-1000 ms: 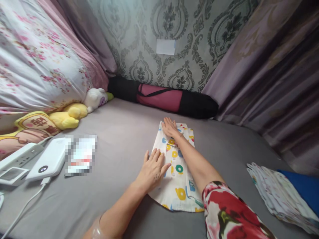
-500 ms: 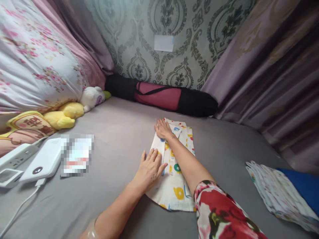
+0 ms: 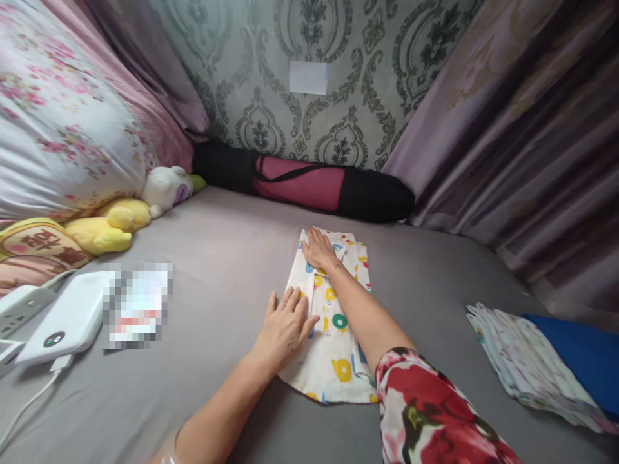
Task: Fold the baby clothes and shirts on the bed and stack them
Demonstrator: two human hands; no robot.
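A white button-up shirt [image 3: 324,364] printed with yellow, green, blue and red figures lies folded lengthwise on the grey bed sheet [image 3: 217,258]. On its left edge, about midway down, my left hand [image 3: 287,322] rests palm down with the fingers spread. My right hand [image 3: 319,248] lies flat near the collar at the far end, its fingers stretched out. The right forearm crosses over the shirt's right side and hides part of it. Neither hand grips the cloth.
Folded printed cloths [image 3: 527,364] lie at the right beside a blue item [image 3: 575,351]. A black and pink rolled bag [image 3: 300,183] lies along the wall. At the left are a white power bank [image 3: 72,316], a power strip [image 3: 24,309] and plush toys [image 3: 113,225].
The view has shifted slightly to the right. My right hand sits a little farther toward the shirt's upper left corner, still flat; my left hand stays almost in place on the cloth.
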